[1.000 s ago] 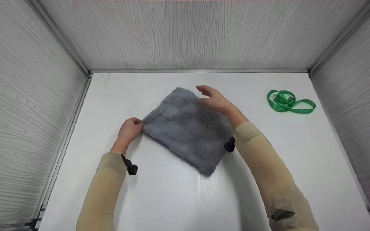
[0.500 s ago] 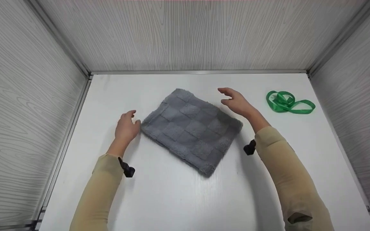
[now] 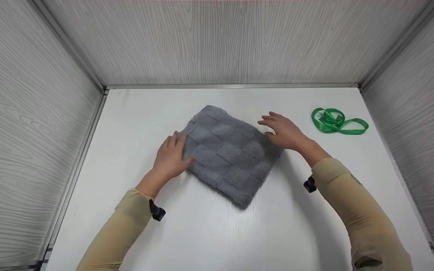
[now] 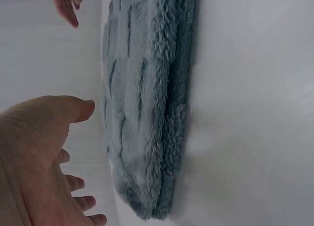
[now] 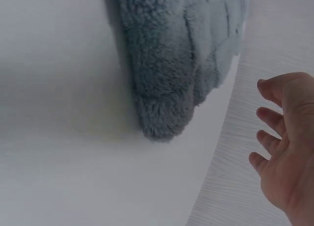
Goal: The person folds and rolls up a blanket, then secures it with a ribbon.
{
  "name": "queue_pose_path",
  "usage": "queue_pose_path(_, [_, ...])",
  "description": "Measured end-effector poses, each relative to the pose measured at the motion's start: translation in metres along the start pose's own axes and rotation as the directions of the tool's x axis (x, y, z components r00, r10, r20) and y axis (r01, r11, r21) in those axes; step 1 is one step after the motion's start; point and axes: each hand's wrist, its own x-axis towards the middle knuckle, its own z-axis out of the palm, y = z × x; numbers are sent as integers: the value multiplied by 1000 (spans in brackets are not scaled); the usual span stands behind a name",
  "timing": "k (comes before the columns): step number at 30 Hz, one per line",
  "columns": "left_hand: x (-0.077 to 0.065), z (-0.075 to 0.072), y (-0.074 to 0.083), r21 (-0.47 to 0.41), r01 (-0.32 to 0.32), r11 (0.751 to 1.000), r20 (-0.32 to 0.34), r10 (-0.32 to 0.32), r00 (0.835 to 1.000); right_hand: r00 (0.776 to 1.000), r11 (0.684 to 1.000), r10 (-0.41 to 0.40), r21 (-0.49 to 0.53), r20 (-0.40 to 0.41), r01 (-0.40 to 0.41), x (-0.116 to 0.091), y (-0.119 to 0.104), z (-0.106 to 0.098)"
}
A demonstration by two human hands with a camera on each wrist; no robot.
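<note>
A grey plush cloth (image 3: 228,150) with a checked pattern lies folded and turned cornerwise on the white table. Its stacked, fluffy layers show along the near edge in the left wrist view, where the cloth (image 4: 142,103) stands apart from the hand. My left hand (image 3: 170,156) is spread over the cloth's left corner in the head view, fingers extended and gripping nothing. Over the right corner is my right hand (image 3: 283,131), its fingers loosely spread. The right wrist view shows this hand (image 5: 289,138) beside the cloth (image 5: 164,74), with nothing in its grasp.
A loosely coiled green ribbon (image 3: 339,122) lies at the back right of the white table (image 3: 209,241). Grey wood-grain panels enclose the table at the back (image 3: 217,45) and on both sides, with metal strips along the joints.
My left hand has let go of the cloth's left corner and moved right, over it. The right hand swung off the cloth to the right, then came down near its right corner.
</note>
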Motion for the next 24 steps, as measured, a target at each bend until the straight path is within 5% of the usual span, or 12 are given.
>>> queue_pose_path(6, [-18, 23, 34, 61, -5, 998, 113, -2, 994, 990, 983, -121, -127, 69, 129, -15, -1, 18])
queue_pose_path(11, [-25, 45, 53, 129, 46, 991, 122, -62, 991, 984, 979, -153, -119, 88, 163, -19, -2, 30])
queue_pose_path(16, [-25, 65, 64, 240, 88, 967, 92, -113, 989, 987, 987, -113, -97, 118, 125, -17, -4, 38])
queue_pose_path(24, [-19, 87, 66, 290, 101, 952, 106, -137, 985, 970, 998, -5, -66, 244, 21, -14, -1, 54])
